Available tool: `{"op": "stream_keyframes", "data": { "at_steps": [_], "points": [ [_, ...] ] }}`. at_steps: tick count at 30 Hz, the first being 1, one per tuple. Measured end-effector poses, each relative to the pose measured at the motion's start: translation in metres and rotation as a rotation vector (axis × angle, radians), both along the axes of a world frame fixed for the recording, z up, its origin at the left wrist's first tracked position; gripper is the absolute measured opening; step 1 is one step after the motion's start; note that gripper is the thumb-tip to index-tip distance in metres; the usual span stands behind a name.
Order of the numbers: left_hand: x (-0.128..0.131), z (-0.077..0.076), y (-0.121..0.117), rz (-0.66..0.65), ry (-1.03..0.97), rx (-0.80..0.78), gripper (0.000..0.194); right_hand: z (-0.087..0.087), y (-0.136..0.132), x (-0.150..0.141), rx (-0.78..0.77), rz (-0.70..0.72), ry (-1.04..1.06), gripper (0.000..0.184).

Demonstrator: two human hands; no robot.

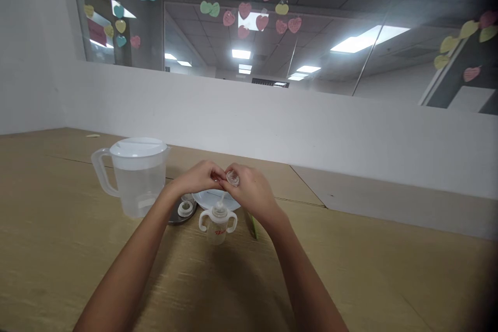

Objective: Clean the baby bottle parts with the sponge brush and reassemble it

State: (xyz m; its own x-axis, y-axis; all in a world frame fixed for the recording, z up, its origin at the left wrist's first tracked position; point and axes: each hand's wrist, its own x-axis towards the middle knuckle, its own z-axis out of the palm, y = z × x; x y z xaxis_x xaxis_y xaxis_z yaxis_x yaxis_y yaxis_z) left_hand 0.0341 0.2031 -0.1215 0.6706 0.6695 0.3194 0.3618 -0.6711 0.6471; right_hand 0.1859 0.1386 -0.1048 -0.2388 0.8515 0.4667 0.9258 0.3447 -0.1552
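Observation:
Above a baby bottle (216,232), my two hands meet with their fingertips close together. Between the fingers of my right hand (254,189) is a small clear round piece that looks like a cap (233,178). My left hand (201,175) is closed in a pinch beside it; what its fingertips hold, if anything, is hidden. The bottle stands upright on the table, with two white handles, red print and a pale top with a thin spout or straw pointing up. Behind it lies a white plate (206,198), partly covered by my hands.
Left of the bottle, a dark round tray (179,220) bears a white ring-shaped part (185,209). A large clear lidded pitcher (140,187) stands farther left. Something thin and green (254,228) lies right of the bottle. A white wall (218,109) rises behind the wooden table (369,270).

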Motion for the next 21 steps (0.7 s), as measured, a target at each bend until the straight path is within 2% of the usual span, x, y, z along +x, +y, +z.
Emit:
{"op": "stream_keyframes", "data": {
  "at_steps": [3,5,8,11,13,21],
  "points": [
    [-0.005,-0.005,0.006,0.009,0.120,-0.011,0.022,-0.007,0.006,0.001,-0.056,0.004,-0.026,0.025],
    [-0.012,-0.011,0.014,0.077,0.267,-0.051,0.029,-0.012,0.010,0.001,-0.121,0.003,-0.085,0.028],
    [-0.026,-0.024,0.030,0.360,0.540,-0.134,0.038,-0.020,0.015,-0.003,-0.220,0.001,-0.198,0.030],
    [-0.038,-0.037,0.042,0.573,0.706,-0.173,0.019,-0.025,0.017,-0.008,-0.281,-0.008,-0.276,0.036],
    [-0.041,-0.043,0.045,0.612,0.744,-0.189,0.011,-0.026,0.017,-0.011,-0.314,-0.017,-0.305,0.038],
    [-0.033,-0.053,0.045,0.671,0.804,-0.159,0.013,-0.027,0.014,-0.011,-0.352,0.028,-0.293,0.046]
  ]
}}
